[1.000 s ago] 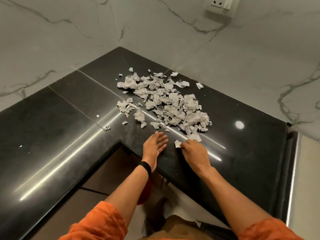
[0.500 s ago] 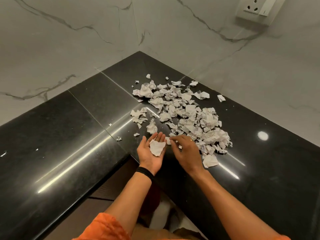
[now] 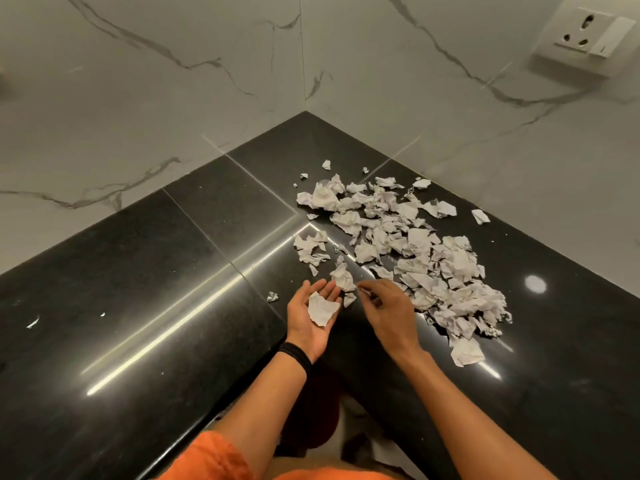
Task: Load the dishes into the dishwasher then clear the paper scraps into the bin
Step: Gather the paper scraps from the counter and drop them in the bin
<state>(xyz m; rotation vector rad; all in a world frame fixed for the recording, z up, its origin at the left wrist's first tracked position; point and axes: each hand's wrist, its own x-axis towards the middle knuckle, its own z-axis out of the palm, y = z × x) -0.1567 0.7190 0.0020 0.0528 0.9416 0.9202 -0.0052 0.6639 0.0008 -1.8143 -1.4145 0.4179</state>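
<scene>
Palm upward, the left hand lies at the inner corner edge of the worktop with its fingers loosely spread and slightly cupped. One torn white scrap rests flat on the palm, gripped by no finger. A black wristband circles that wrist, and an orange sleeve shows further back along the arm. Just to its right, and apart from it, the right hand is held back-up over the worktop, its fingers curled and pointing toward the left hand's fingertips. They are blurred, so I cannot tell whether they pinch a bit of paper or hold nothing. Just beyond the left hand's fingertips sits a crumpled piece, with a smaller one between the two hands. A tiny ball lies by itself a little to the left of the left hand. Beyond and to the right of the right hand spreads the main heap of paper scraps, white, torn and crumpled, running from near the right knuckles out toward the corner where the walls meet. One larger loose scrap lies to the right of the right wrist, at the heap's near end. The worktop is glossy black stone streaked with light reflections. Behind it rise grey-veined marble walls, and a white socket is fixed high on the wall, far to the right of both hands.
</scene>
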